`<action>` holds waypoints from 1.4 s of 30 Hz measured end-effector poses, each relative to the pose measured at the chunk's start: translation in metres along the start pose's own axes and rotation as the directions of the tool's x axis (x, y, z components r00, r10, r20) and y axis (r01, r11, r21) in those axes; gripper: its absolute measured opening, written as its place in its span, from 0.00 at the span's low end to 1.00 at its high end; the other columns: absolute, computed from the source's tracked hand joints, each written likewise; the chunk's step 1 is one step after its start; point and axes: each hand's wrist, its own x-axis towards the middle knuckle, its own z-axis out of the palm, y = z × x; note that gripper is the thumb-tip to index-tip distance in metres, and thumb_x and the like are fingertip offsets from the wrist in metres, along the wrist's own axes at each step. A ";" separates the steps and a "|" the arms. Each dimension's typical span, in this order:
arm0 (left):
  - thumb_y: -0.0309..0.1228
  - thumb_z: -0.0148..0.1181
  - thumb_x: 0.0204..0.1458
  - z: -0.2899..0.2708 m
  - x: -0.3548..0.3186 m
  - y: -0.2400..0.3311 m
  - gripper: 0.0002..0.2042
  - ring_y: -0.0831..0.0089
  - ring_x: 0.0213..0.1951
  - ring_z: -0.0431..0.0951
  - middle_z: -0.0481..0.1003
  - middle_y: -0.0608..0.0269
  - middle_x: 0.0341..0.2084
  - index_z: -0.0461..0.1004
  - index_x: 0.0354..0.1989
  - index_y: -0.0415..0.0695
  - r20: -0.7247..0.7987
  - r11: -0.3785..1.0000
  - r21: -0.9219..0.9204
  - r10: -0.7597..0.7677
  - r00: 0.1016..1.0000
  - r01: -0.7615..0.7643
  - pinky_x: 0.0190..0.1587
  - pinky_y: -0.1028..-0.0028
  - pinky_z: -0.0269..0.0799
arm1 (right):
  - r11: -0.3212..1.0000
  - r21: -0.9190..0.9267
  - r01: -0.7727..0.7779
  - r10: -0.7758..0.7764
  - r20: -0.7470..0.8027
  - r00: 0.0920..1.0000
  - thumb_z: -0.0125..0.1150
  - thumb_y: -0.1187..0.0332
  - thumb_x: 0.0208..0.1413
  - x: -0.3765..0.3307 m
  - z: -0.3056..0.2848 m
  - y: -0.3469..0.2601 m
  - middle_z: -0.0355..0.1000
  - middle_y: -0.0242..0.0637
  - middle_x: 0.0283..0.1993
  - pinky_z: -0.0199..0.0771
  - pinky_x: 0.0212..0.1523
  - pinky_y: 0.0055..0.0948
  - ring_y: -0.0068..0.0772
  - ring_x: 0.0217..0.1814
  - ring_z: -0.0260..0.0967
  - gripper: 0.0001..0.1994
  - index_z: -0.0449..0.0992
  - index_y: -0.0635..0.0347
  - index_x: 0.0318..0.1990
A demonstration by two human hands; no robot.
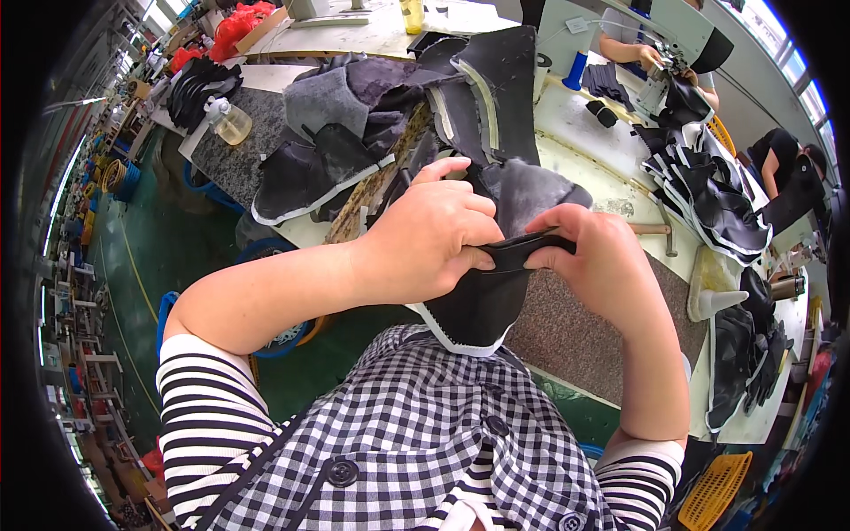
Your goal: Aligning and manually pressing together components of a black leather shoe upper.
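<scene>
Close in front of me, both my hands grip the folded upper edge of a black shoe upper (478, 305) with a white-edged lower rim. My left hand (434, 230) pinches it between thumb and curled fingers, its index finger stretched away. On the other side, the thumb and fingers of my right hand (598, 261) press the edge together. Grey fuzzy lining (531, 195) shows just beyond the fold. To the left, another black upper (310, 173) with a white rim lies on the table beside grey fleece pieces (326, 104).
A hammer (660, 227) lies right of my right hand. A brown textured mat (575, 332) covers the near table. Stacked black uppers (713, 199) fill the right side, where another person's hand (651, 58) is at a sewing machine (673, 66). A bottle (228, 122) stands at left.
</scene>
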 end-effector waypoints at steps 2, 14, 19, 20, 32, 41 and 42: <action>0.25 0.65 0.43 0.001 0.000 -0.002 0.08 0.65 0.32 0.71 0.67 0.67 0.22 0.78 0.34 0.46 -0.014 1.000 0.006 0.001 1.000 -0.001 0.63 0.55 0.54 | 1.000 -0.011 0.000 0.000 -0.005 1.000 0.69 0.66 0.45 0.002 0.000 0.000 0.75 0.47 0.27 0.73 0.36 0.39 0.48 0.33 0.74 0.12 0.78 0.60 0.37; 0.30 0.68 0.42 -0.008 0.005 0.001 0.14 0.60 0.39 0.75 0.73 0.61 0.28 0.77 0.40 0.45 0.194 0.990 0.000 -0.141 0.971 0.144 0.53 0.58 0.64 | 0.971 -0.186 0.151 -0.164 -0.056 0.985 0.66 0.60 0.49 0.004 0.005 -0.008 0.74 0.44 0.24 0.74 0.34 0.40 0.46 0.30 0.75 0.11 0.78 0.58 0.32; 0.32 0.71 0.38 -0.008 0.013 -0.007 0.15 0.52 0.36 0.77 0.76 0.51 0.26 0.75 0.34 0.41 0.439 0.943 0.100 -0.328 0.836 0.318 0.39 0.59 0.71 | 0.948 -0.237 0.214 -0.213 0.029 0.977 0.65 0.59 0.49 0.017 0.017 -0.008 0.74 0.44 0.25 0.74 0.33 0.41 0.47 0.31 0.75 0.12 0.78 0.59 0.34; 0.32 0.72 0.36 -0.007 0.014 -0.012 0.16 0.52 0.35 0.78 0.76 0.51 0.24 0.75 0.34 0.40 0.467 0.935 0.100 -0.346 0.814 0.340 0.38 0.58 0.71 | 0.947 -0.237 0.217 -0.214 0.041 0.976 0.65 0.59 0.49 0.020 0.025 -0.003 0.74 0.45 0.25 0.74 0.33 0.41 0.48 0.31 0.75 0.13 0.77 0.59 0.34; 0.29 0.73 0.37 0.020 -0.016 -0.020 0.17 0.57 0.36 0.80 0.79 0.51 0.28 0.77 0.36 0.39 0.528 0.828 -0.056 -0.450 0.720 0.558 0.40 0.65 0.73 | 0.963 -0.083 0.258 -0.231 0.245 0.942 0.69 0.62 0.44 0.035 0.049 -0.001 0.76 0.45 0.30 0.73 0.37 0.40 0.49 0.37 0.75 0.17 0.77 0.60 0.40; 0.27 0.72 0.36 0.036 -0.045 -0.048 0.15 0.64 0.32 0.80 0.79 0.56 0.26 0.77 0.35 0.38 0.492 0.731 -0.346 -0.393 0.777 0.588 0.38 0.69 0.72 | 0.972 0.208 0.110 -0.154 0.208 0.966 0.71 0.72 0.40 0.034 0.055 0.014 0.76 0.42 0.30 0.69 0.36 0.33 0.41 0.31 0.72 0.17 0.76 0.60 0.41; 0.28 0.72 0.36 0.040 -0.048 -0.049 0.15 0.60 0.32 0.80 0.79 0.55 0.25 0.77 0.35 0.39 0.434 0.756 -0.402 -0.340 0.834 0.517 0.38 0.67 0.72 | 0.981 0.161 0.113 -0.145 0.209 0.967 0.70 0.71 0.40 0.034 0.053 0.013 0.76 0.43 0.29 0.71 0.36 0.34 0.43 0.32 0.73 0.16 0.77 0.60 0.41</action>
